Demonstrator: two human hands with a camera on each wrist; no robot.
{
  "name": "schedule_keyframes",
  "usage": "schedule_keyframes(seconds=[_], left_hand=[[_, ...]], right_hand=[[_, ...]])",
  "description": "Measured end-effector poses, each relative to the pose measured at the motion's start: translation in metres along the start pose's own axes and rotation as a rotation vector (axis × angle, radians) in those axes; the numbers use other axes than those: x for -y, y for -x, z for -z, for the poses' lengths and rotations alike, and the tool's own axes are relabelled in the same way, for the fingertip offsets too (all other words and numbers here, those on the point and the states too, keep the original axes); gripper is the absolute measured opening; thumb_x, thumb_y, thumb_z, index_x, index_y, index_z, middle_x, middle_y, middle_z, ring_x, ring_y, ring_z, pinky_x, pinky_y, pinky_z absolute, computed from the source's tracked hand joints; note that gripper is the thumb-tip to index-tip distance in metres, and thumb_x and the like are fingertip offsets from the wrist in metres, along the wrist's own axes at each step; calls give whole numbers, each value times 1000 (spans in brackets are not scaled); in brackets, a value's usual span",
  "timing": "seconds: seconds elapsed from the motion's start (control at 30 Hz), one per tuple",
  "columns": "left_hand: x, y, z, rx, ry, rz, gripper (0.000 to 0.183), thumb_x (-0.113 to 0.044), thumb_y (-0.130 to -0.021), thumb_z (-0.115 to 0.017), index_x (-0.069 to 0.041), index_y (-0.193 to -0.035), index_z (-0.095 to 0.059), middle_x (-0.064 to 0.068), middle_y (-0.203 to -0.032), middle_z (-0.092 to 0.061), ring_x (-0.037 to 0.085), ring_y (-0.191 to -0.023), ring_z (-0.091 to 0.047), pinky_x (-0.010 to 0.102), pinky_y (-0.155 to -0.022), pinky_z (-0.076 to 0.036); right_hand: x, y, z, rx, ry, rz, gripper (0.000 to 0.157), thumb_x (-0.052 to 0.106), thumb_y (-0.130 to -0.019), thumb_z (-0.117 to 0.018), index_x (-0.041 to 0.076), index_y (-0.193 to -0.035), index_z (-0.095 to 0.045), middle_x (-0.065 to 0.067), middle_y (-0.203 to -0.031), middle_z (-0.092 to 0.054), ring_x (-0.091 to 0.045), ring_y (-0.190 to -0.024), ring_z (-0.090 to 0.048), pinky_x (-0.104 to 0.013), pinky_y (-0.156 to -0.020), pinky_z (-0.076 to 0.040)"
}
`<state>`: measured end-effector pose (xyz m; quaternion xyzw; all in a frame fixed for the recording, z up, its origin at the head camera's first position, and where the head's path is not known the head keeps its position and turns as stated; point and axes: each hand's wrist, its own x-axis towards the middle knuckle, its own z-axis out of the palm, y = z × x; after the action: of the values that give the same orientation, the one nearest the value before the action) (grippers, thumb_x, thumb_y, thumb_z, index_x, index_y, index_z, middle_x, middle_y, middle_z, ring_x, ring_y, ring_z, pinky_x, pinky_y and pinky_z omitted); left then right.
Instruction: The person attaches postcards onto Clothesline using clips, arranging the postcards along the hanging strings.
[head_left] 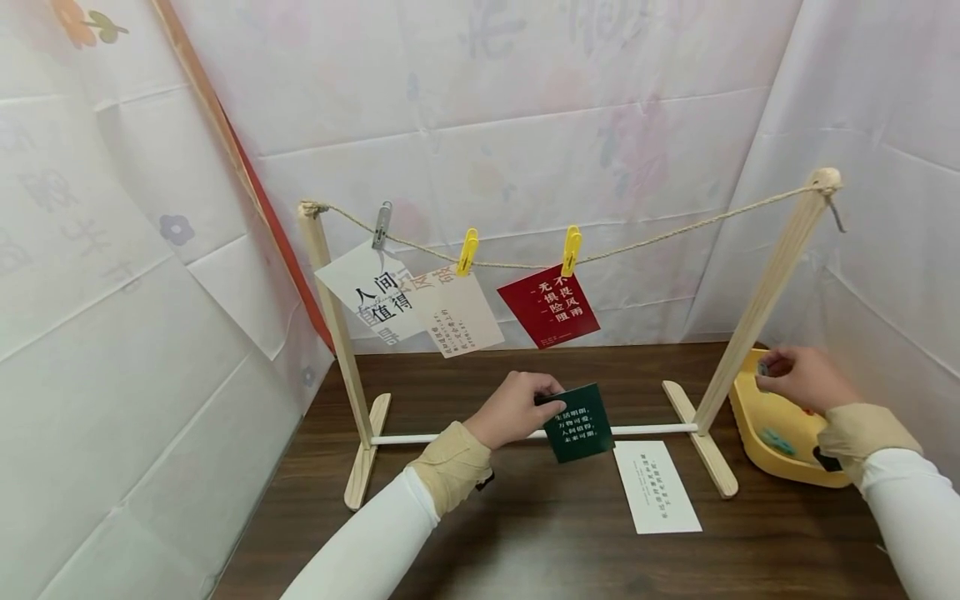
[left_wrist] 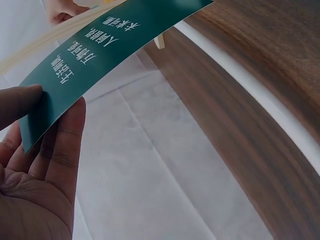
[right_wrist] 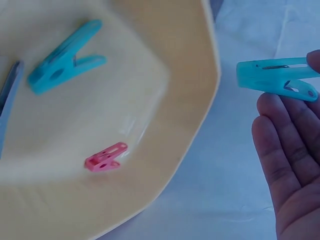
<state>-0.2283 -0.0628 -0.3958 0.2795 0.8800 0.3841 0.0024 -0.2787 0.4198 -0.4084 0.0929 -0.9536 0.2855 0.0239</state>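
My left hand [head_left: 517,410] pinches a dark green card [head_left: 579,423] with white writing by its edge. In the left wrist view the thumb lies on the card's printed face, with the fingers behind it. Over at the yellow basin [head_left: 750,417], my right hand [head_left: 813,379] holds a turquoise clothespin [right_wrist: 275,75] between thumb and fingers, beside the rim. Inside the basin lie another turquoise clothespin [right_wrist: 62,60], a small pink clothespin [right_wrist: 106,157] and part of a bluish one at the view's left edge.
A twine line [head_left: 675,229] spans two wooden posts [head_left: 765,300]. From it hang a white card [head_left: 367,292] on a grey clip, a cream card [head_left: 461,312] and a red card [head_left: 547,308] on yellow clips. Another white card [head_left: 656,487] lies on the brown table [head_left: 525,533].
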Motion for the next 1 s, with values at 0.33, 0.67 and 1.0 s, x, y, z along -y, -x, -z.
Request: schedule_keyframes(seconds=[0.33, 0.67, 1.0], left_hand=[[-8, -7, 6, -34, 30, -30, 11, -13, -104, -74, -7, -112, -78, 8, -103, -81, 9, -83, -67, 22, -83, -60], [-19, -12, 15, -77, 46, -79, 13, -11, -105, -73, -4, -114, -78, 10, -106, -81, 11, -84, -70, 22, -82, -62], [-31, -16, 24, -124, 37, -133, 14, -10, -105, -73, -3, -116, -77, 11, -114, -82, 17, -92, -72, 26, -88, -64]], right_hand=[[17, 10, 1, -96, -21, 64, 32, 16, -99, -79, -8, -118, -67, -24, -105, -76, 6, -75, -58, -32, -50, -49], [35, 19, 6, -207, -42, 162, 26, 8, -96, -81, -8, -114, -72, -21, -97, -78, 14, -78, -59, -13, -65, -49], [53, 29, 14, -312, -72, 199, 25, 6, -89, -86, -5, -110, -76, 32, -82, -66, 14, -76, -60, -10, -65, -46]])
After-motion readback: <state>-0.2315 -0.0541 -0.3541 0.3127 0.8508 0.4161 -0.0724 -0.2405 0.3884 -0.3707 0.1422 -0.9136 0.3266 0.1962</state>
